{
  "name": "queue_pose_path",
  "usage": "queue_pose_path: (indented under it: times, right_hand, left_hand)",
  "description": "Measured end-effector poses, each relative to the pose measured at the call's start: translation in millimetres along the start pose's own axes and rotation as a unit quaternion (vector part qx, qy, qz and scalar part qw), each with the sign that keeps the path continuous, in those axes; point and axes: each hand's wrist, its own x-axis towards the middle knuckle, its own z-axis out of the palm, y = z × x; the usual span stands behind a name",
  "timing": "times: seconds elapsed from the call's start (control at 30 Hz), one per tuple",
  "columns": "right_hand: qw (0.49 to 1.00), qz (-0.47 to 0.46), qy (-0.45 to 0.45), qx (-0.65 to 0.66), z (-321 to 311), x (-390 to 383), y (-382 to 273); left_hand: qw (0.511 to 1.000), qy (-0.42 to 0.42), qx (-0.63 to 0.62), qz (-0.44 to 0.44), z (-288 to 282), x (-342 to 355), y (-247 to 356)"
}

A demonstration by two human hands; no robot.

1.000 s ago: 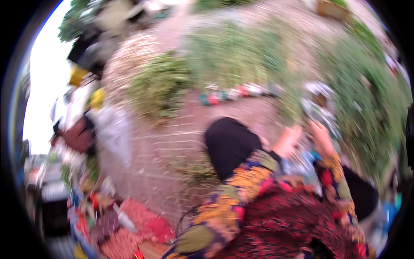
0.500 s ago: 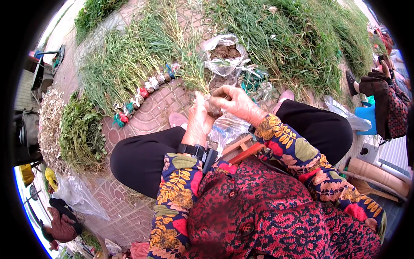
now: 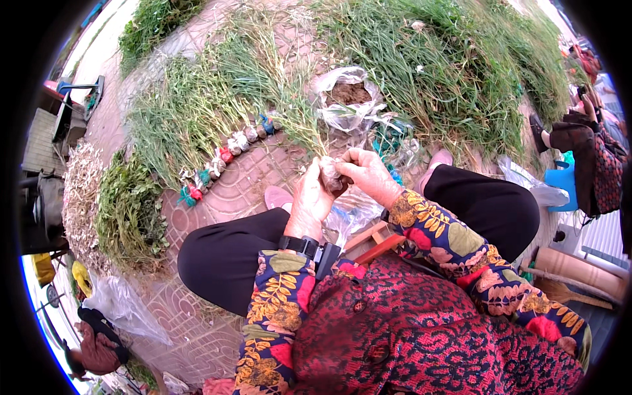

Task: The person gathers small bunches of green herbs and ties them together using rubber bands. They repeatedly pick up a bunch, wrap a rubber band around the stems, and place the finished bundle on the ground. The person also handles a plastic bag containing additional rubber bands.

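A plant bundle with its root end wrapped in clear plastic [image 3: 329, 174] is between my hands, its green stems [image 3: 311, 131] pointing away from me. My left hand [image 3: 309, 201] cups the wrapped ball from the left and below. From the right, my right hand [image 3: 370, 176] pinches at the plastic on the ball's side. Beyond them stands an open clear plastic bag [image 3: 327, 113] holding brown soil [image 3: 351, 93]. Left of my hands, several similar bundles lie in a curved row, their root balls [image 3: 227, 155] wrapped in clear, red, green and blue plastic.
Loose grass-like plants [image 3: 447, 72] are heaped at the far right. Crumpled plastic bags [image 3: 395, 141] lie near my right foot. At left are a leafy green pile [image 3: 131, 210] and a pale dried heap [image 3: 84, 204]. A blue stool [image 3: 561, 187] and a seated person [image 3: 596, 158] are at right.
The view has shifted slightly, so most things sit a little lower. The wrapped root ball shows more plainly between my hands, and my right fingers have moved onto its side.
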Motion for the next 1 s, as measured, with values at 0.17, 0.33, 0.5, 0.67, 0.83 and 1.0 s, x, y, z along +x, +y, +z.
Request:
queue_pose_path:
  times: [0.17, 0.33, 0.5, 0.67, 0.83, 1.0]
  right_hand:
    - [0.996, 0.009, -0.045, -0.073, 9, -5, -6]
    - [1.000, 0.007, 0.000, -0.026, -3, 0, 24]
    - [0.995, 0.066, -0.046, -0.051, 14, -6, 13]
    - [0.996, 0.019, -0.070, -0.056, 0, 15, 39]
    - [0.996, 0.022, -0.057, -0.065, 3, 17, 36]
    - [0.993, -0.036, -0.074, -0.084, -5, 21, 48]
  left_hand:
    - [0.866, -0.012, 0.438, 0.242, -2, -32, -4]
    - [0.973, 0.012, 0.145, 0.178, -22, 16, -36]
    - [0.993, 0.023, 0.097, 0.064, -31, 12, -35]
    - [0.991, 0.011, 0.029, 0.128, -10, 9, -36]
    - [0.988, -0.004, 0.015, 0.153, -21, 28, -42]
    - [0.991, 0.008, 0.023, 0.128, -27, 33, -47]
